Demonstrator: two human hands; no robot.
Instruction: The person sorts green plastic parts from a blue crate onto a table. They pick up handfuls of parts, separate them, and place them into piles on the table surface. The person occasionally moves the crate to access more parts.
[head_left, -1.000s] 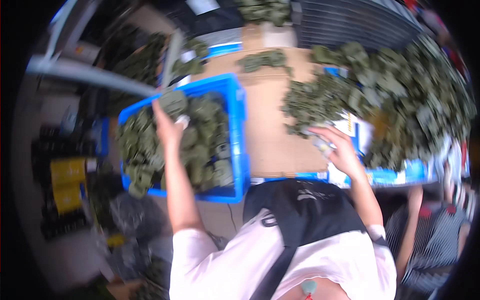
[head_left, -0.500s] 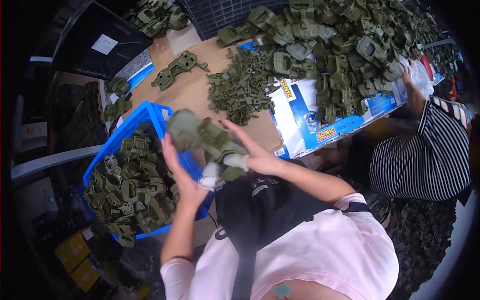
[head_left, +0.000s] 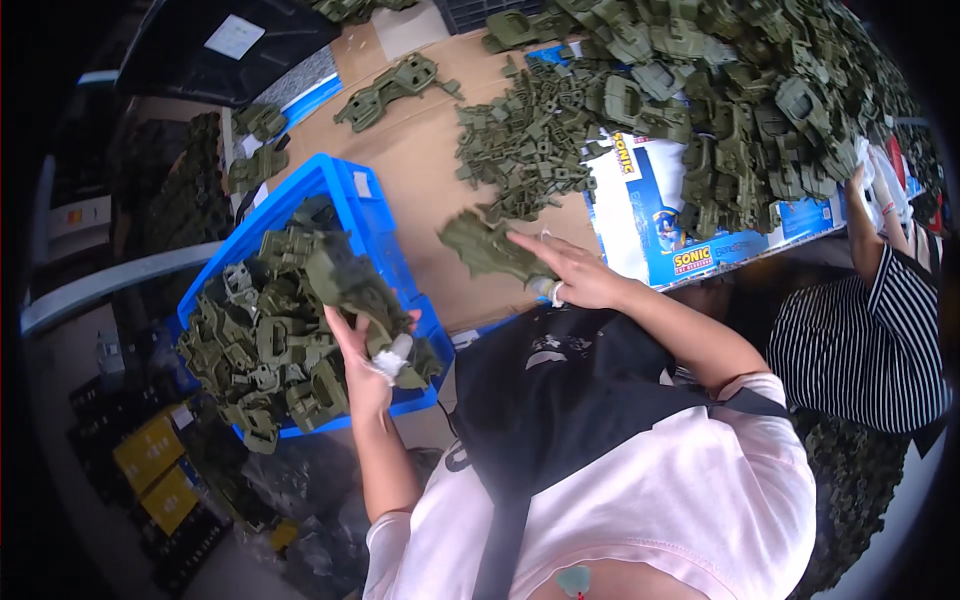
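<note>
Left hand [head_left: 365, 350] gripping green plastic part [head_left: 350, 285] over blue crate [head_left: 345, 195], right hand [head_left: 580, 275] on flat green piece [head_left: 485, 245]

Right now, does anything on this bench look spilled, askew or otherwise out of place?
Mostly an orderly mess. The big heap of olive plastic parts spreads over the printed blue-and-white carton. The blue crate is heaped above its rim where the left hand holds a part; the right hand rests on another part. No damage visible.
</note>
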